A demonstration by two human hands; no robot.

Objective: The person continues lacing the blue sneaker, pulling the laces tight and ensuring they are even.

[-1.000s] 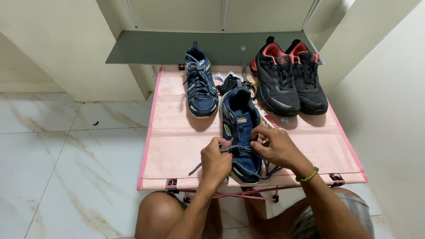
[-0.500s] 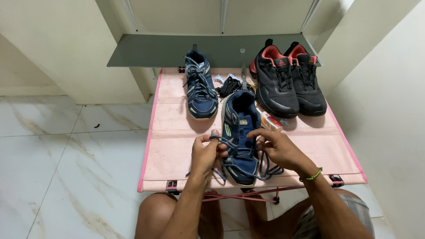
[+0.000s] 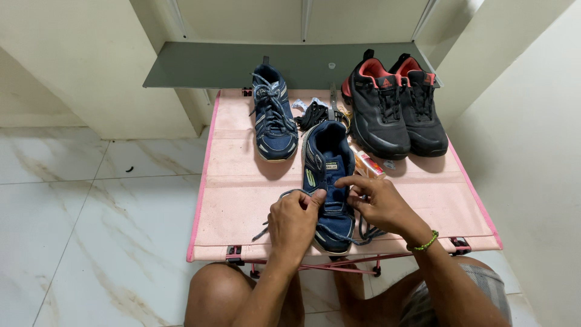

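Item one: a navy blue sneaker is lying near the front edge of a pink fabric-topped folding counter, toe pointing toward the person, heel and open collar pointing away. Its grey lace is hanging loose, one end trailing off to the left of the toe, another looping out on the right side.

Item two: the left hand is resting over the forefoot of this sneaker, fingers curled and pinching the lace at the eyelets. Item three: the right hand, with a green beaded bracelet at the wrist, is sitting just beside the sneaker's right flank, fingertips closing on the lace at the tongue. Both hands are grasping, not released.

Item four: the matching navy sneaker, fully laced, is standing farther back and to the left, apart from the first. Item five: a pair of black sneakers with coral-red lining is occupying the back right corner, the two touching side by side. Item six: a bundle of black laces is lying between the blue and black shoes. Item seven: a small orange-and-white packet is lying just right of the worked sneaker. A grey shelf is sitting behind the counter, above a white marble-patterned floor.
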